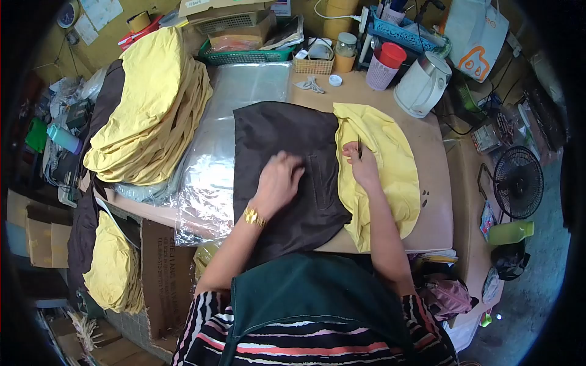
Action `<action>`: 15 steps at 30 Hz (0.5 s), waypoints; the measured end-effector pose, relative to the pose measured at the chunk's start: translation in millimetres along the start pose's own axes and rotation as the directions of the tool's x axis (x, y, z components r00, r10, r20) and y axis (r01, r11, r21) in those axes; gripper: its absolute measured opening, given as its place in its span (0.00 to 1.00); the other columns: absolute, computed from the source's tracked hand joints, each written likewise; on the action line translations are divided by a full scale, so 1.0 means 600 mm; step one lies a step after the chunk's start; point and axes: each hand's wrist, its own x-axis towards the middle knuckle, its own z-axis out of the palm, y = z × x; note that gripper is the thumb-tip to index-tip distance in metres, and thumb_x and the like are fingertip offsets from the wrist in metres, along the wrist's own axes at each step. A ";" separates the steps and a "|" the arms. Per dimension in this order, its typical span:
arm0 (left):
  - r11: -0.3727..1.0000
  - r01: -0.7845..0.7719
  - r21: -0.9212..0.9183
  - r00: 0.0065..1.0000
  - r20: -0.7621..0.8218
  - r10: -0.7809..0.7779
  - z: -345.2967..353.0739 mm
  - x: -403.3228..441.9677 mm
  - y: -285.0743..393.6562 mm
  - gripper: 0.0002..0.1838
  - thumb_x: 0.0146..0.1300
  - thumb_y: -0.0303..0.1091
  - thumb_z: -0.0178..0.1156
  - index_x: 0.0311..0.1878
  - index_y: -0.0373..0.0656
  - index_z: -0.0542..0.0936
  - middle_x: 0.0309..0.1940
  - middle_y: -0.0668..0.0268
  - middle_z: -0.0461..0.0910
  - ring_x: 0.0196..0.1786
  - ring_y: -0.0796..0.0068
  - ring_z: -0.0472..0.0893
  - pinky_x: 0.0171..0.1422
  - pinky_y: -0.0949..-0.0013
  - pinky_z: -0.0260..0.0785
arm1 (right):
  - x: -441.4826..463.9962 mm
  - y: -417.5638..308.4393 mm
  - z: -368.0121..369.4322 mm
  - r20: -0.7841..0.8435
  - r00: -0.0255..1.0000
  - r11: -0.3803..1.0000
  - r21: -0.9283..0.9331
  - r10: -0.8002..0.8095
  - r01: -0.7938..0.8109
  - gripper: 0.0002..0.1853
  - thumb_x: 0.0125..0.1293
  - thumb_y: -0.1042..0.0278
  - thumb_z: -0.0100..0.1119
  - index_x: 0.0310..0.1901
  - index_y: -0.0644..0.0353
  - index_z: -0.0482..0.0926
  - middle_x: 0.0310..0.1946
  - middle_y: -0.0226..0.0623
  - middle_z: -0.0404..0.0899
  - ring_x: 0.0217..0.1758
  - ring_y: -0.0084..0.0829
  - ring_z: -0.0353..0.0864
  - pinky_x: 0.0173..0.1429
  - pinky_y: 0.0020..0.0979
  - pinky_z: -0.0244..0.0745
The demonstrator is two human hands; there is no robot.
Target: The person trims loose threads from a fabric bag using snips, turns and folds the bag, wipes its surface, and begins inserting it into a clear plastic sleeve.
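Note:
A garment piece with a dark brown part [284, 131] and a yellow part [390, 152] lies spread on the table. A stitched slit, like a pocket opening, runs down the brown fabric. Over the brown part, left of that slit, is my left hand [279, 183], a gold watch or bracelet at its wrist. Its fingers are loosely bent and slightly blurred, thumb apart, with nothing visible in them. My right hand [362, 166] is closed over the yellow part near the seam, gripping a small dark pointed tool [359, 146] whose kind is mostly hidden.
Stacked yellow-and-brown pieces [146, 104] stand at the left, beside clear plastic bags [213, 165]. A white kettle [423, 84], a pink basket with a red cup [384, 67] and a small jar [345, 46] stand at the back. A black fan [517, 182] is at the right.

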 end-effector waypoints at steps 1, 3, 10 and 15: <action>0.996 -0.086 0.001 0.952 -0.295 0.083 0.026 0.026 -0.011 0.20 0.59 0.40 0.66 0.50 0.38 0.80 0.47 0.55 0.76 0.50 0.53 0.75 0.53 0.55 0.70 | -0.002 -0.002 0.004 0.003 1.000 1.000 0.001 -0.001 0.001 0.12 0.73 0.68 0.46 0.47 0.66 0.77 0.39 0.43 0.83 0.46 0.32 0.85 0.49 0.34 0.76; 0.989 0.033 0.146 0.955 -0.295 0.011 0.048 0.068 -0.018 0.18 0.58 0.40 0.66 0.46 0.38 0.80 0.45 0.55 0.76 0.48 0.54 0.76 0.52 0.55 0.70 | -0.013 -0.009 0.014 -0.020 0.999 0.999 0.023 0.050 -0.049 0.12 0.73 0.67 0.46 0.46 0.65 0.77 0.38 0.42 0.83 0.44 0.33 0.85 0.47 0.33 0.76; 0.794 0.205 -0.572 0.979 0.127 -0.161 0.040 0.089 -0.054 0.14 0.64 0.43 0.64 0.34 0.41 0.78 0.30 0.72 0.77 0.32 0.77 0.75 0.40 0.72 0.68 | -0.052 -0.077 -0.035 0.096 0.966 0.964 0.095 0.239 -0.247 0.12 0.74 0.66 0.47 0.46 0.64 0.77 0.35 0.41 0.82 0.32 0.31 0.82 0.44 0.33 0.75; 0.056 0.428 -0.902 0.904 0.427 -0.039 0.000 0.058 -0.026 0.11 0.69 0.40 0.61 0.32 0.45 0.77 0.26 0.81 0.73 0.30 0.92 0.69 0.37 0.81 0.63 | -0.068 -0.034 -0.043 0.051 0.998 1.000 -0.003 0.021 -0.021 0.13 0.73 0.64 0.47 0.44 0.63 0.78 0.29 0.37 0.80 0.32 0.30 0.80 0.43 0.33 0.74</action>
